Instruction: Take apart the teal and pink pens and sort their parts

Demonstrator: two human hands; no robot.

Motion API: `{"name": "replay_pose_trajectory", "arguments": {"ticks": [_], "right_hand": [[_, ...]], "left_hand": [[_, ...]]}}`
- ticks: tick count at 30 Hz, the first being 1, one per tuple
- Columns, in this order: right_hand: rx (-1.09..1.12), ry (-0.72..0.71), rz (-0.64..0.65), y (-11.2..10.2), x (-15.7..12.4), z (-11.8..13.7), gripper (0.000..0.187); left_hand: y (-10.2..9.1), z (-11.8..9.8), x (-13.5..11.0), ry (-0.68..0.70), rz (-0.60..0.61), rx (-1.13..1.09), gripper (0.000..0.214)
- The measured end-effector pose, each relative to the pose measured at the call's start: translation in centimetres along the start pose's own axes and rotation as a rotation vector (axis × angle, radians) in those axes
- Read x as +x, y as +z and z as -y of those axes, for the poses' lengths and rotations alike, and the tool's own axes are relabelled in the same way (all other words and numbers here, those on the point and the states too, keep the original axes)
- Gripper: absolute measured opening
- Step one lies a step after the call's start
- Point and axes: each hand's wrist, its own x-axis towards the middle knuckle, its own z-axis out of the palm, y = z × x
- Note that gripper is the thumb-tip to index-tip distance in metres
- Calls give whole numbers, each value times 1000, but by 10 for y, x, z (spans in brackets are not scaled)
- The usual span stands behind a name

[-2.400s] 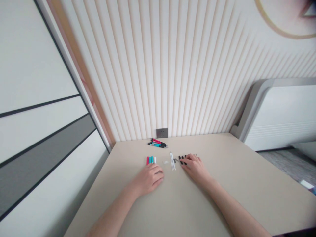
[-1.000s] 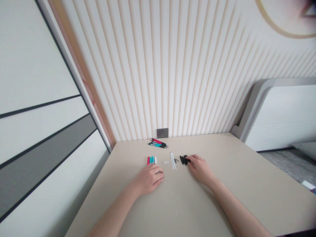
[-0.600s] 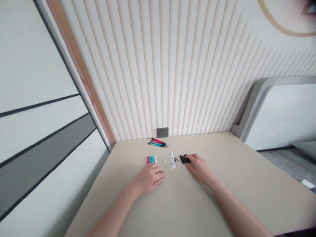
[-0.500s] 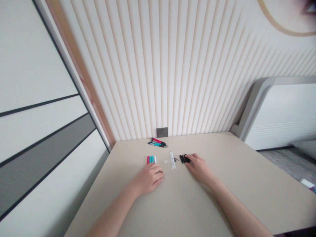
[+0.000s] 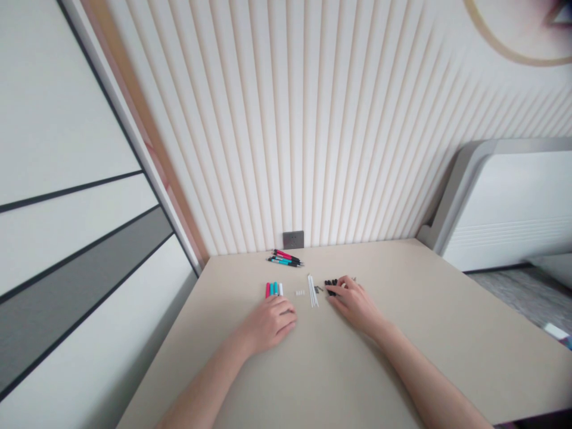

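My left hand rests on the table with its fingers loosely bent and nothing visible in them. Just beyond its knuckles lie several short coloured pen barrels, red, blue and white, side by side, their near ends partly hidden. My right hand reaches over a row of short black pen parts, its fingers apart and lying across them; whether it touches all of them is unclear. Between the hands lie thin white refills, small white pieces and tiny dark grey pieces, perhaps springs.
Several assembled pens, red and blue with black, lie at the back of the beige table. A dark wall socket sits behind them on the ribbed wall. A white cabinet stands left, a grey-white headboard right.
My right hand has shifted slightly left, and its fingers now stretch across the middle of the black pen parts. My left hand stays where it was.
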Motion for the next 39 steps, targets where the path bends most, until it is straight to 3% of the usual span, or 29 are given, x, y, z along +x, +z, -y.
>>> {"name": "replay_pose_trajectory", "arguments": {"ticks": [11,22,39], "right_hand": [[-26,10,-31,-2,-2,0,35],[-60,-3,-59,-4,-3,-3,35],[-91,35,-25,-4,-3,1,34]], "left_hand": [[0,-1,0,-3,-21,8,13],[-5,4,-1,-31,-134,91,19],[-6,4,-2,-19,-136,86,19]]}}
